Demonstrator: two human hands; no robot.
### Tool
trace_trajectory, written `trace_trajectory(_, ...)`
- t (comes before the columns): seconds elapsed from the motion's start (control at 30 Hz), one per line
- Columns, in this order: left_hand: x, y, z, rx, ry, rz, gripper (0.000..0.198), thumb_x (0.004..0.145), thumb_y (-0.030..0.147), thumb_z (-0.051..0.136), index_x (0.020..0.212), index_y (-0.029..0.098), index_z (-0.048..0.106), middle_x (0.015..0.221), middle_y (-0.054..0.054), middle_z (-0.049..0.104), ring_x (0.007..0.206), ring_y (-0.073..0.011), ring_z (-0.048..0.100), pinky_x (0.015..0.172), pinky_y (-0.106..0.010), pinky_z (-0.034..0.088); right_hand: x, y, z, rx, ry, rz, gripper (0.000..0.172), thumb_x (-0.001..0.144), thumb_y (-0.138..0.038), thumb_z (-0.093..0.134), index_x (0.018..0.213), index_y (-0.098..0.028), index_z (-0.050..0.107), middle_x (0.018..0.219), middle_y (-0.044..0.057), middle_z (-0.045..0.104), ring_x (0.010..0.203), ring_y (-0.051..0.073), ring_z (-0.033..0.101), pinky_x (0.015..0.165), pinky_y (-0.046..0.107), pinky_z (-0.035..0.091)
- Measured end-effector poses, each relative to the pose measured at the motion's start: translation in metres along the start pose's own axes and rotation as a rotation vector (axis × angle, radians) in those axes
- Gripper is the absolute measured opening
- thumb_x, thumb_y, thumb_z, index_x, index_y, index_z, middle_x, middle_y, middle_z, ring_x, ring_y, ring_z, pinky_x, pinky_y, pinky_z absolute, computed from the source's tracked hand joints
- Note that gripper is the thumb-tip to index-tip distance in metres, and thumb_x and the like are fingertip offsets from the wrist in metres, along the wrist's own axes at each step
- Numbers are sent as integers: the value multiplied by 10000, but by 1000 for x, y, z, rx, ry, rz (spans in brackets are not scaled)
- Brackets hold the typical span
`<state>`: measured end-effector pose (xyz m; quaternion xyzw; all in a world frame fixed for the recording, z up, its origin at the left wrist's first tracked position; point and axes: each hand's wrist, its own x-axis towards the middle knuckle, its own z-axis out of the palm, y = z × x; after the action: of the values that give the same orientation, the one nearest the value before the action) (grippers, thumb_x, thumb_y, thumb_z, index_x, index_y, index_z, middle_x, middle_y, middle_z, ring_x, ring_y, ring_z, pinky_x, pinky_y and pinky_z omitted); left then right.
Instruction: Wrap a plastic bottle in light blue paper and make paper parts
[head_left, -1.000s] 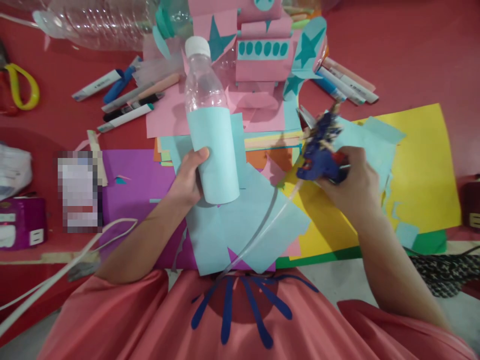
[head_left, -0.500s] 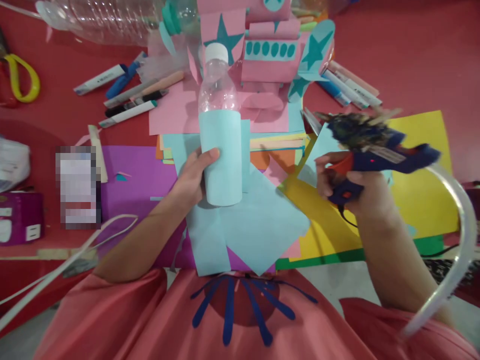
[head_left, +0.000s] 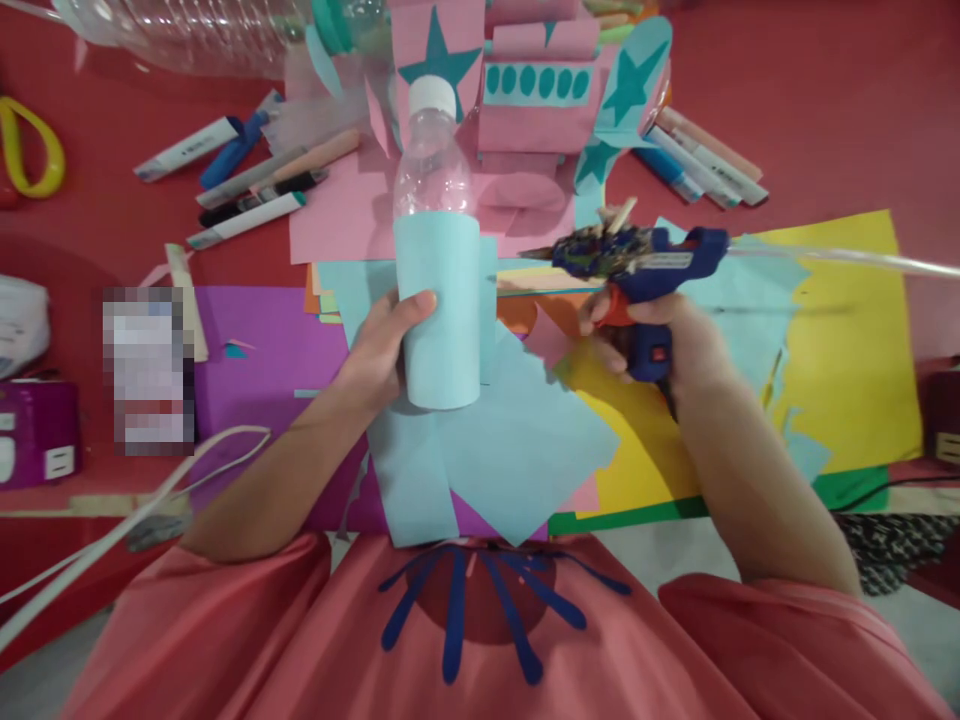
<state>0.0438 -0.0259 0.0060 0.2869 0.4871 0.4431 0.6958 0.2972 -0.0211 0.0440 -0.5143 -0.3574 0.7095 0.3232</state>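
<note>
My left hand (head_left: 394, 345) is wrapped round the side of a clear plastic bottle (head_left: 433, 170) with a white cap. A light blue paper band (head_left: 442, 310) covers the bottle's lower body, and a flap of it stands out on the right side. My right hand (head_left: 667, 340) grips a dark blue hot glue gun (head_left: 675, 265) by its handle, with fingers at the orange trigger. The gun's crusted nozzle points left toward the bottle, apart from it. A long clear glue stick (head_left: 832, 258) sticks out of its back. Light blue paper sheets (head_left: 525, 440) lie beneath the bottle.
Pink paper craft (head_left: 536, 120) with teal stars stands behind the bottle. Markers (head_left: 247, 220) lie on both sides of it. Yellow paper (head_left: 855, 350) is at right, purple paper (head_left: 270, 380) at left. A phone (head_left: 150, 370), yellow-handled scissors (head_left: 34, 150) and a large clear bottle (head_left: 187, 35) lie leftward.
My right hand has brought the glue gun left, closer to the bottle, and levelled it so the nozzle points left. The glue stick now runs straight out to the right. My left hand keeps its hold.
</note>
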Motion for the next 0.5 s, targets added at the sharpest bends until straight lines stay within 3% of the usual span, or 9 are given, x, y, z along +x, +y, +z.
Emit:
trace_trajectory(0.23,-9,2,2,47,-48,-45,421,681,516,768,898,178,638,776,-18,676,640,-138,620,543,-241,474,1,22,9,-67,71,-140,105,694,-308,596,707,-204,595,648,-5,601,413,93,487,403,259,343)
trace_trajectory(0.5,-12,5,7,68,-34,-70,530,607,536,814,961,181,642,749,-12,661,604,-134,586,463,-227,423,10,33,6,-335,101,-141,238,693,-476,545,608,-260,490,508,-12,491,369,124,424,398,321,359)
